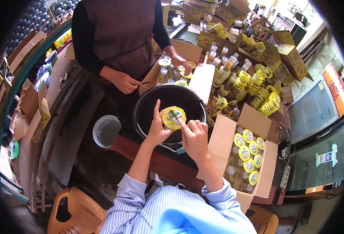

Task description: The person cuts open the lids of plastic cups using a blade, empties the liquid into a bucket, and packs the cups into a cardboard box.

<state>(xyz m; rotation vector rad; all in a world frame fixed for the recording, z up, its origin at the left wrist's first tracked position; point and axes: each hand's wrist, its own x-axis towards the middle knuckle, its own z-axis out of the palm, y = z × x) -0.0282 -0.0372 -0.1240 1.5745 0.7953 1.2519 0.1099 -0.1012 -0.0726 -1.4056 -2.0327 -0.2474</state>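
Note:
My left hand (156,126) grips a plastic cup with a yellow-edged printed lid (174,117), its thumb side up and one finger standing straight. In my right hand (194,136) is a thin dark knife-like tool (174,114), its tip lying against the lid. I cannot make out its exact kind. Both hands are over a large black bucket (140,102). Across from me, a co-worker's hand (126,82) holds a thin dark tool, while their other hand (178,61) reaches over a carton (186,48) of yellow-lidded cups and bottles.
At my right is an open carton (268,168) with several yellow-lidded cups and clear bottles. Beyond it, many bottles and stacked yellow lids (271,102) crowd the table. A grey-white pail (95,134) stands left of the bucket. Orange chairs (76,210) are beside me.

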